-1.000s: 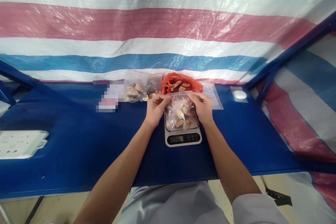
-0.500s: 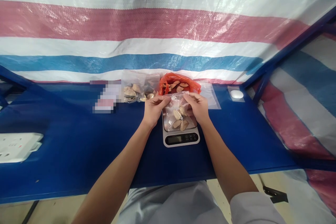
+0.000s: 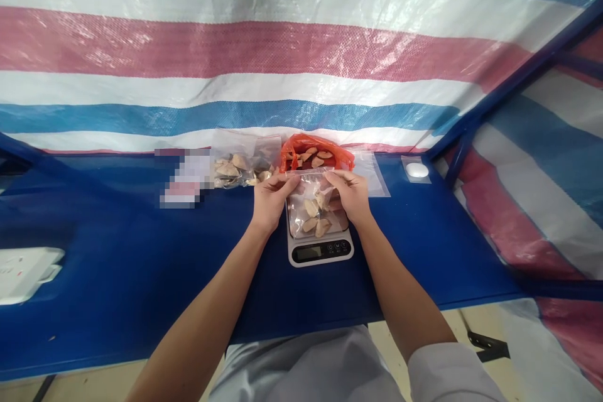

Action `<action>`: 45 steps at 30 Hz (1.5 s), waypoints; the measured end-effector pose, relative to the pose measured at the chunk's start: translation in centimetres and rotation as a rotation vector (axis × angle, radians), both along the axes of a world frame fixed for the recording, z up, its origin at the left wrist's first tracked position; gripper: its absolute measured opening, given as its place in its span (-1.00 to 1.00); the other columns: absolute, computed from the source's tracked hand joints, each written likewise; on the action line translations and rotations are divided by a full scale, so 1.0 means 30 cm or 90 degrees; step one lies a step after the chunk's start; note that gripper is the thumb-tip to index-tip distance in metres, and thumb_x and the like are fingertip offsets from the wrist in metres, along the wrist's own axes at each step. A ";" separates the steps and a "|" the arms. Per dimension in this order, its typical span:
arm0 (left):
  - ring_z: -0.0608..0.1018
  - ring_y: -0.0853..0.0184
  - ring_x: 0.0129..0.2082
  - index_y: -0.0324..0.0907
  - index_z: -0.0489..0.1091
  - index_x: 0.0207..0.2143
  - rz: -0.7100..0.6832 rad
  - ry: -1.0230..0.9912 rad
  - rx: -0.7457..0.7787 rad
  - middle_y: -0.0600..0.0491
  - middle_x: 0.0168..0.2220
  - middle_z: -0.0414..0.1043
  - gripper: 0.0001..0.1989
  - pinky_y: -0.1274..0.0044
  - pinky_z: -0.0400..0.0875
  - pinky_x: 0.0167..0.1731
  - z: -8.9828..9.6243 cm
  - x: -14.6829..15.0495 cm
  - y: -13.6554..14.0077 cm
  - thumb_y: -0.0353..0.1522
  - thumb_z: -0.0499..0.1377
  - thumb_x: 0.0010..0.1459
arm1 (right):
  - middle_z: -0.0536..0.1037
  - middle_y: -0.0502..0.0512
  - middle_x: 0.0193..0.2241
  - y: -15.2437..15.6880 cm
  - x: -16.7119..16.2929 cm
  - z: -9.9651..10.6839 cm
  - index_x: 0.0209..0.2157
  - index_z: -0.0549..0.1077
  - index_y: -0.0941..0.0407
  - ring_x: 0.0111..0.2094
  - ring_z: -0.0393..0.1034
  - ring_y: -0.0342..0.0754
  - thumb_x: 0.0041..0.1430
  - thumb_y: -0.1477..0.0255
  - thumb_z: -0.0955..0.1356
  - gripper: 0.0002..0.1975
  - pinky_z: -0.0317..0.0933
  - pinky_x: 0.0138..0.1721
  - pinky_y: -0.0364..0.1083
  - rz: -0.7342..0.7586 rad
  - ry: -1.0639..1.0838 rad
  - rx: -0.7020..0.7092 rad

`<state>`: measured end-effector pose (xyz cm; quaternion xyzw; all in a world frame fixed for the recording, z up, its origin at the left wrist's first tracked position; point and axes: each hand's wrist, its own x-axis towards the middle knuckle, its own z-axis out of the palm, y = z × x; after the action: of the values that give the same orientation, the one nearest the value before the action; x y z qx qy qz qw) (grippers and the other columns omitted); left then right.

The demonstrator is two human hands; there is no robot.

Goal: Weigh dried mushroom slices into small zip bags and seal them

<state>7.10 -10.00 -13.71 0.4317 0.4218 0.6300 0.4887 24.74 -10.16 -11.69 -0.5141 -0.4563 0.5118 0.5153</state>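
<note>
A clear zip-lock bag (image 3: 298, 217) with several pale brown dried slices in it lies over the plate of a white digital scale (image 3: 347, 258). My left hand (image 3: 271, 198) pinches the bag's upper left corner between thumb and fingers. At the upper right corner my right hand (image 3: 351, 193) grips the same top edge. Just behind the bag sits an open red plastic bag (image 3: 346, 152) holding more slices. The scale's display is dark, and I cannot read a number on it.
Filled clear bags (image 3: 228, 169) stand behind my left hand, beside a blurred-out card (image 3: 188, 177). Flat empty bags (image 3: 377, 179) lie right of the red bag. A small bag with a white oval item (image 3: 417, 170) is farther right. A power strip (image 3: 29, 273) lies at left on the blue table (image 3: 141, 276).
The view has shifted slightly, so the things on the table appear a little farther left. Both hands keep their hold on the zip-lock bag's top edge.
</note>
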 end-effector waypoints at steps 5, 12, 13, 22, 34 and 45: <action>0.57 0.34 -0.50 -0.16 0.63 -0.46 0.022 -0.003 0.013 0.05 -0.51 0.58 -0.75 0.49 0.50 -0.34 0.006 0.002 -0.002 -0.18 0.48 -0.10 | 0.63 0.01 -0.45 0.000 -0.005 0.005 -0.33 0.56 0.09 -0.66 0.42 -0.17 -0.03 0.00 0.48 -0.56 0.19 -0.78 -0.26 0.023 -0.004 0.001; 0.57 0.35 -0.51 -0.16 0.62 -0.48 0.012 -0.009 0.020 0.05 -0.52 0.58 -0.78 0.49 0.51 -0.34 0.019 0.002 -0.009 -0.20 0.46 -0.07 | 0.64 0.02 -0.45 -0.003 0.005 0.000 -0.34 0.61 0.10 -0.65 0.44 -0.13 -0.04 0.04 0.50 -0.59 0.28 -0.75 -0.21 0.027 0.013 -0.012; 0.57 0.34 -0.50 -0.17 0.62 -0.47 0.007 -0.007 0.013 0.05 -0.51 0.59 -0.77 0.48 0.52 -0.33 0.021 0.002 -0.010 -0.20 0.47 -0.07 | 0.64 0.02 -0.45 -0.004 0.006 0.000 -0.34 0.61 0.10 -0.65 0.44 -0.13 -0.05 0.04 0.50 -0.59 0.29 -0.74 -0.20 0.024 0.013 -0.015; 0.56 0.34 -0.47 -0.19 0.63 -0.45 -0.022 0.025 0.026 0.04 -0.51 0.57 -0.78 0.48 0.50 -0.28 0.038 0.009 -0.020 -0.21 0.45 -0.03 | 0.64 0.02 -0.46 -0.006 -0.001 -0.001 -0.40 0.58 0.09 -0.59 0.48 -0.12 -0.04 0.04 0.50 -0.61 0.33 -0.67 -0.20 0.039 -0.006 0.026; 0.58 0.33 -0.47 -0.17 0.62 -0.48 -0.023 0.010 0.010 0.04 -0.50 0.59 -0.79 0.48 0.51 -0.32 0.024 0.001 -0.013 -0.22 0.45 -0.02 | 0.63 0.01 -0.48 0.002 0.011 -0.013 -0.46 0.60 0.07 -0.57 0.49 -0.11 -0.01 0.05 0.49 -0.65 0.42 -0.55 -0.14 0.053 -0.010 0.052; 0.59 0.34 -0.45 -0.17 0.65 -0.40 -0.008 0.044 0.020 0.04 -0.46 0.62 -0.80 0.51 0.51 -0.31 0.015 0.012 -0.016 -0.23 0.45 -0.02 | 0.61 0.02 -0.50 -0.003 0.007 -0.014 -0.53 0.59 0.10 -0.54 0.48 -0.12 0.04 0.11 0.47 -0.67 0.42 -0.51 -0.15 0.058 -0.010 0.081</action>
<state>7.45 -10.47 -13.26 0.4632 0.4256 0.6186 0.4708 24.94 -10.24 -12.11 -0.4633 -0.5148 0.5003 0.5196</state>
